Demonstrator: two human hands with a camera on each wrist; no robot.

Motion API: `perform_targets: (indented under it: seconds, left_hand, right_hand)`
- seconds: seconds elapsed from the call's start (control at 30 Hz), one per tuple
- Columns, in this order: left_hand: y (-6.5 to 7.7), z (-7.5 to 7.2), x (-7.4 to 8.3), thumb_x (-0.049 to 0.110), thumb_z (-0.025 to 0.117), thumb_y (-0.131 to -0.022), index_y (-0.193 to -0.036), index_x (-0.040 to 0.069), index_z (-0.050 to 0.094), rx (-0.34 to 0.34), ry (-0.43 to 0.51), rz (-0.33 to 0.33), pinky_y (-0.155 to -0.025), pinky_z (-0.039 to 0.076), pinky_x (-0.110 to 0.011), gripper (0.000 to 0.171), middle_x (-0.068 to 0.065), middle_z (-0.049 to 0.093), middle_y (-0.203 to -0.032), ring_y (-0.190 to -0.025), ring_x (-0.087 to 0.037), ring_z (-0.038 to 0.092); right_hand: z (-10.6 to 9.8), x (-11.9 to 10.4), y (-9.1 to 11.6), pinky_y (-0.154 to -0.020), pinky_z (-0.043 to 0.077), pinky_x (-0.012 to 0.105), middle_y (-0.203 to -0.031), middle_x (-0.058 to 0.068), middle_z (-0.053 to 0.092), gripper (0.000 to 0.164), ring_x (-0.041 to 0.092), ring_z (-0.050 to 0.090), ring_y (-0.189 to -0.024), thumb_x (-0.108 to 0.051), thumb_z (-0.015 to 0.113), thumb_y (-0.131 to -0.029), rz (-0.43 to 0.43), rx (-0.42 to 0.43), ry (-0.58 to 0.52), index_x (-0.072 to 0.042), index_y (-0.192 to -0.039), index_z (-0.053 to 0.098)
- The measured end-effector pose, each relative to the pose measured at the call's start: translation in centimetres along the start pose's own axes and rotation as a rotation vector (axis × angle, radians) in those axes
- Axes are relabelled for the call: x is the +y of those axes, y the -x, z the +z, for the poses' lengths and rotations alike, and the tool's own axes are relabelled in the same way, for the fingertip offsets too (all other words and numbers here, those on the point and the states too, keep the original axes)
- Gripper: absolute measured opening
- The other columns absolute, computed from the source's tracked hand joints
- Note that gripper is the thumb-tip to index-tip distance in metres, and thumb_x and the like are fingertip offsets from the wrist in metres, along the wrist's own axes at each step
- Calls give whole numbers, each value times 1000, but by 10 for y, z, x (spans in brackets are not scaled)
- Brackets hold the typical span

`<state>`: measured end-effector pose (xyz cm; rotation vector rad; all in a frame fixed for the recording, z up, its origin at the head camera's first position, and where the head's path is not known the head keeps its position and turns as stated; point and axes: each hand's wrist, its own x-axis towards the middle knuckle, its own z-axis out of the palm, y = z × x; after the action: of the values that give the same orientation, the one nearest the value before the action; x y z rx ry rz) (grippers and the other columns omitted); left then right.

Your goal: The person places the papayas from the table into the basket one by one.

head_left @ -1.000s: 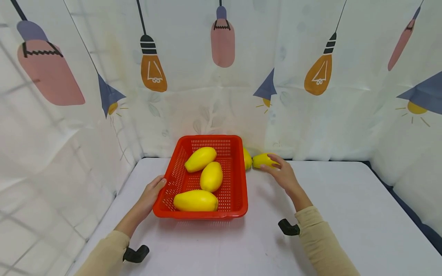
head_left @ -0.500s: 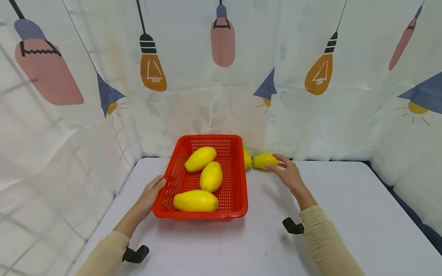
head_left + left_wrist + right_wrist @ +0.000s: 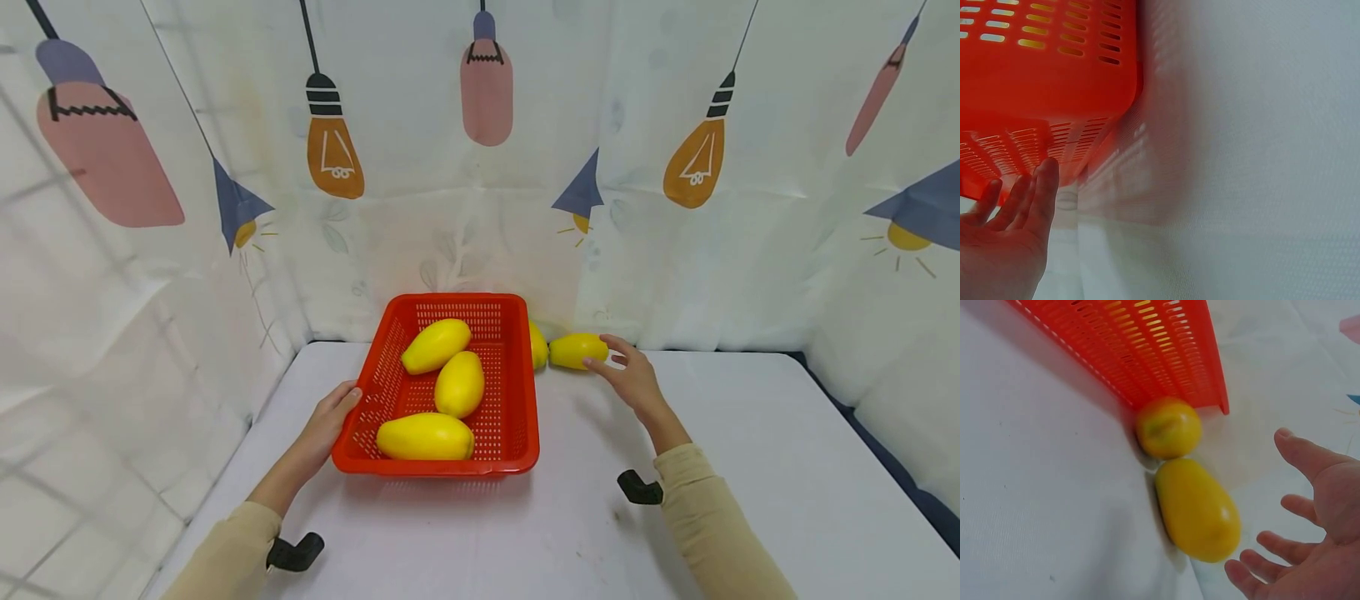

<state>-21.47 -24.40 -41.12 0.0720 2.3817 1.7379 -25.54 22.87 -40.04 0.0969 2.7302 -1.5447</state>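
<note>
A red perforated basket (image 3: 531, 400) stands on the table with three yellow papayas in it, one of them a papaya (image 3: 424, 437) by the front wall. My left hand (image 3: 330, 419) rests against the basket's left side; in the left wrist view its fingers (image 3: 1045, 190) lie fairly straight along the wall. Beyond the right side, a papaya (image 3: 537, 346) is partly hidden by the basket, and another papaya (image 3: 576, 351) lies end to end with it. My right hand (image 3: 632, 379) is spread at that papaya's right end. A gap shows between them in the right wrist view.
The white table (image 3: 750, 467) extends to the right and in front of the basket. A patterned curtain (image 3: 480, 225) hangs right behind the basket and the papayas. Black curved pieces (image 3: 640, 487) stick out at both wrists.
My right hand has drawn back a little to the right, uncovering more of the outer papaya, which stays in place. My left hand and the basket have not moved.
</note>
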Motion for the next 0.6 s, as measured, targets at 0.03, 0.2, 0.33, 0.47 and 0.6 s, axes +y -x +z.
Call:
perform_targets:
  seconds: [0.03, 0.2, 0.33, 0.47, 0.6]
  left_hand:
    - [0, 0, 0, 45, 35, -103, -144, 6, 34, -1, 1, 0, -81, 52, -18, 57, -23, 50, -127, -94, -7, 58]
    - [-1, 0, -1, 45, 35, -103, -144, 6, 35, 5, 0, 2, -81, 52, -19, 56, -22, 51, -126, -93, -7, 58]
    - [-1, 1, -2, 44, 35, -104, -143, 5, 35, 15, -3, -1, -80, 51, -18, 56, -21, 52, -125, -93, -7, 58]
    - [-2, 0, -1, 45, 35, -103, -144, 6, 35, 16, -12, -8, -80, 51, -18, 56, -21, 51, -126, -93, -7, 58]
    - [-2, 0, 0, 46, 35, -103, -145, 7, 34, 9, -19, -7, -81, 51, -18, 57, -21, 51, -126, -94, -8, 57]
  right_hand:
    - [0, 1, -1, -106, 39, 56, -157, 13, 29, 75, 40, 33, -140, -48, 66, -88, 0, 1, 1, -16, -149, 35]
    - [-1, 5, -3, -106, 39, 55, -157, 13, 30, 75, 40, 34, -139, -48, 65, -89, 3, 4, 6, -16, -149, 36]
    - [-1, 7, -5, -106, 39, 55, -156, 15, 31, 74, 40, 35, -138, -48, 65, -89, 4, 7, 9, -17, -149, 36]
    - [0, 10, -10, -106, 40, 54, -154, 17, 33, 74, 40, 36, -138, -48, 65, -89, 3, 11, 4, -17, -149, 36]
    - [1, 11, -14, -106, 40, 54, -152, 17, 35, 76, 40, 36, -138, -48, 66, -88, -6, 20, 4, -16, -150, 35]
